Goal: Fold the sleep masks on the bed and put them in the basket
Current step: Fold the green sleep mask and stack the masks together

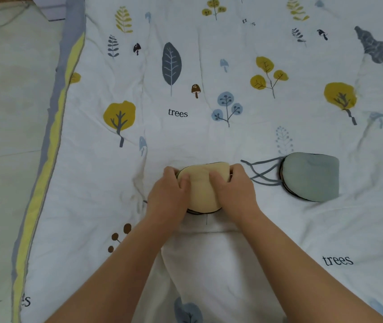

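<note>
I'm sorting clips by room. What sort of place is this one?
Most likely a bedroom: the hands work on a bed covered by a tree-print quilt, with pale floor beside its edge. Two sleep masks lie there, a beige mask and a grey mask.

Matt cloth masks (203, 187) (quilt (232, 141) too).

Your two hands meet on one folded sleep mask (203, 187) lying on the quilt (209, 141) just in front of you: your left hand (169, 194) covers its left side, your right hand (232, 190) its right side, with the mask's middle showing between them. To the right of your right hand, apart from it, a second folded sleep mask (311, 177) lies on the quilt, its straps (261, 172) trailing left toward your hand. The floor (11, 113) runs along the quilt's left edge.
</note>
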Available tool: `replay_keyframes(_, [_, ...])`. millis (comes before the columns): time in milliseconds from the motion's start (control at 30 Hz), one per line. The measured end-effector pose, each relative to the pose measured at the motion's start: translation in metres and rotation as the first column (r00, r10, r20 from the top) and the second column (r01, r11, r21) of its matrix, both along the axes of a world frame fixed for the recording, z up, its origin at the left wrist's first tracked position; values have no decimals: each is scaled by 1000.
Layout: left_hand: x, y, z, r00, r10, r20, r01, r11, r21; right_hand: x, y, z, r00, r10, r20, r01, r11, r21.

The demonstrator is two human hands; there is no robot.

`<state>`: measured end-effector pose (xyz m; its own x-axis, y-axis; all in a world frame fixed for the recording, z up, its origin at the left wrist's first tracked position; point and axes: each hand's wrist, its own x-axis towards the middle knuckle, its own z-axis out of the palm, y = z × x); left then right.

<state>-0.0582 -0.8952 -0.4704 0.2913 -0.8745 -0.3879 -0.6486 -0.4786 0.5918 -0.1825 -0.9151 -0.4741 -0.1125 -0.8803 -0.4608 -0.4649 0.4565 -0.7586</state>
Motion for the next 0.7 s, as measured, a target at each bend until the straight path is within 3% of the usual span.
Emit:
replay_keyframes(367, [-103, -40, 27, 978, -183, -95, 170, 977, -130, -109, -16, 28, 977, -207, -49, 197, 967, -160])
replay_keyframes(700, [-183, -58, 13, 950, -310, -29, 310, 951, -13, -180, -21, 11, 934, -311, -175, 284, 945, -162])
